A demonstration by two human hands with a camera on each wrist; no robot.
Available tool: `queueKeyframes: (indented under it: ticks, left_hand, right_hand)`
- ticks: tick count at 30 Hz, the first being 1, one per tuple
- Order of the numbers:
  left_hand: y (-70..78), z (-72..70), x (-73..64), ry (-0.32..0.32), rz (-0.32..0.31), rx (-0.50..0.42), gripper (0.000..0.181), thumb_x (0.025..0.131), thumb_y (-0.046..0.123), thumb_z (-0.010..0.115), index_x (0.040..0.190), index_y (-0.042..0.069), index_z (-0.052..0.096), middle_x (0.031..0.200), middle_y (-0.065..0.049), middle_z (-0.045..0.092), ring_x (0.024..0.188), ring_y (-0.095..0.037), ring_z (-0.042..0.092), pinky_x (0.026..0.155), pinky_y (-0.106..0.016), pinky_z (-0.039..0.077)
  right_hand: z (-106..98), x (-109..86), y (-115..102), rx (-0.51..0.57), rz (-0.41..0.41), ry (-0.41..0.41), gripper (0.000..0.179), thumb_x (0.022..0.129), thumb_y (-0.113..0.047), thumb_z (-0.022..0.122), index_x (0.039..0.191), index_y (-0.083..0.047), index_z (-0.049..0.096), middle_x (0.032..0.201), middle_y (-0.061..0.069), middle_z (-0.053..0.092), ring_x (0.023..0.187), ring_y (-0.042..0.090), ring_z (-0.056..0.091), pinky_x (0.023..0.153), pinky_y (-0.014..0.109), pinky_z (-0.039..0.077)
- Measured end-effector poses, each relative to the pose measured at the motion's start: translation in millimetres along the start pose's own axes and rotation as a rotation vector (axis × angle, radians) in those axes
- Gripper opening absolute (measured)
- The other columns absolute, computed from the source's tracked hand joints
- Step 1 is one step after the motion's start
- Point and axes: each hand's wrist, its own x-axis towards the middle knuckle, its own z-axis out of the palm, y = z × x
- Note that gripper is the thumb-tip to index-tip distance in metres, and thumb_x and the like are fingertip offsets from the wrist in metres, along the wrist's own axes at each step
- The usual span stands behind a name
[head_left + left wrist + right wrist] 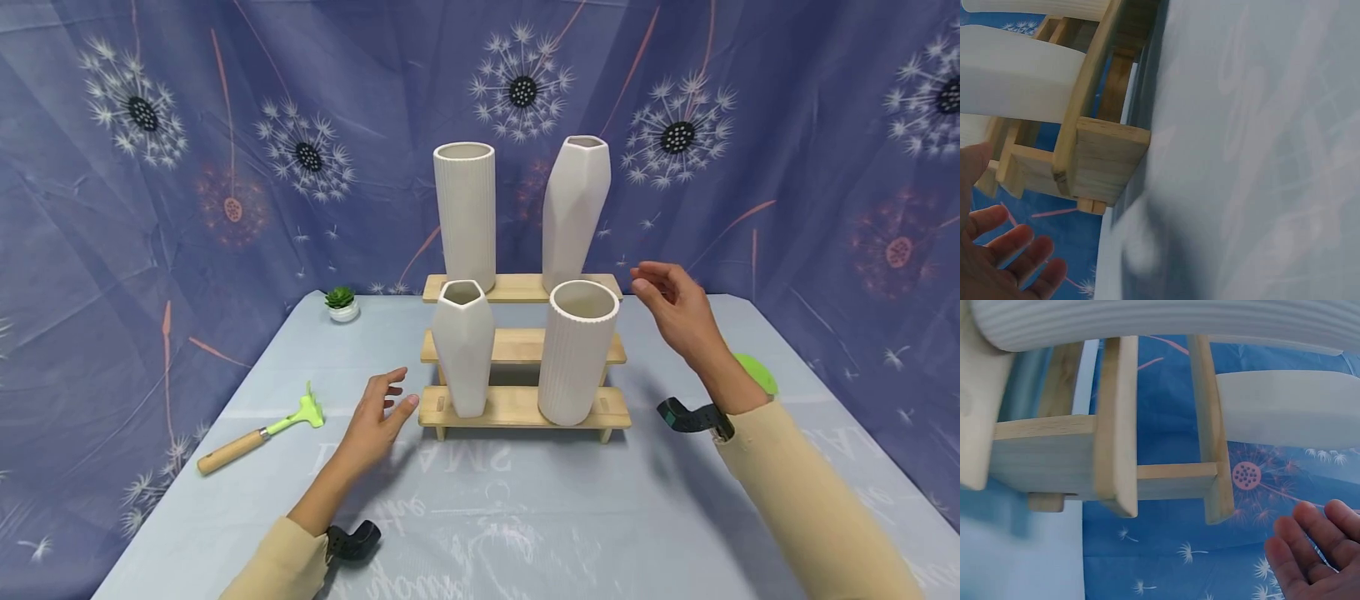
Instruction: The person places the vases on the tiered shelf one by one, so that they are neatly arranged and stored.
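Note:
A three-tier wooden stand (517,345) holds white vases. On its front tier are a faceted vase (463,350) at left and a ribbed cylindrical vase (576,358) at right. The top tier carries a taller ribbed vase (467,217) and a leaning-looking angular vase (573,212). My left hand (381,417) hovers just left of the front tier, fingers relaxed and apart from the wood. To the right of the upper tier my right hand (675,308) is raised, its fingers loosely bent, touching nothing. Both wrist views show bare palms beside the stand.
At left on the pale cloth-covered table (480,517) lies a small green rake (258,435) with a wooden handle. Behind it sits a little potted succulent (342,305). A green round object (756,373) is partly hidden by my right forearm. A blue dandelion curtain (390,100) hangs behind.

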Motion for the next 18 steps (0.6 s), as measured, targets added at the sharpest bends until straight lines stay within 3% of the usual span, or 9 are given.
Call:
queueKeyframes:
  ticks: [5, 9, 12, 18]
  left_hand:
    - [4.4, -4.1, 0.1, 0.056, 0.006, 0.076, 0.048, 0.095, 0.029, 0.056, 0.137, 0.01, 0.045, 0.13, -0.016, 0.049, 0.114, -0.032, 0.048, 0.09, -0.047, 0.041]
    - [10.2, -8.0, 1.6, 0.086, 0.002, 0.15, 0.047, 0.094, 0.031, 0.057, 0.135, 0.01, 0.047, 0.129, -0.014, 0.05, 0.115, -0.03, 0.045, 0.087, -0.044, 0.039]
    - [14.9, -11.4, 4.0, 0.1, 0.016, 0.193, 0.047, 0.095, 0.031, 0.056, 0.135, 0.008, 0.047, 0.132, -0.015, 0.049, 0.117, -0.031, 0.043, 0.091, -0.048, 0.038]
    - [21.0, -15.2, 6.9, 0.121, 0.052, 0.245, 0.048, 0.095, 0.033, 0.055, 0.135, 0.009, 0.046, 0.136, -0.016, 0.047, 0.124, -0.034, 0.039, 0.098, -0.054, 0.035]
  right_hand:
    - [0.0, -13.5, 7.1, -0.057, -0.009, 0.01, 0.056, 0.096, -0.043, 0.05, 0.138, -0.008, 0.042, 0.135, 0.011, 0.053, 0.12, 0.017, 0.049, 0.105, 0.044, 0.036]
    - [0.7, -22.8, 14.4, -0.087, -0.008, 0.023, 0.056, 0.095, -0.043, 0.051, 0.136, -0.007, 0.044, 0.135, 0.015, 0.051, 0.124, 0.024, 0.048, 0.105, 0.047, 0.036]
    - [1.7, -29.5, 19.1, -0.106, 0.002, 0.03, 0.058, 0.094, -0.044, 0.052, 0.136, -0.004, 0.044, 0.136, 0.017, 0.05, 0.125, 0.035, 0.046, 0.103, 0.054, 0.036]
    - [4.1, -44.6, 23.9, -0.172, -0.01, 0.02, 0.061, 0.094, -0.043, 0.053, 0.137, -0.001, 0.043, 0.138, 0.023, 0.046, 0.127, 0.043, 0.042, 0.101, 0.059, 0.034]
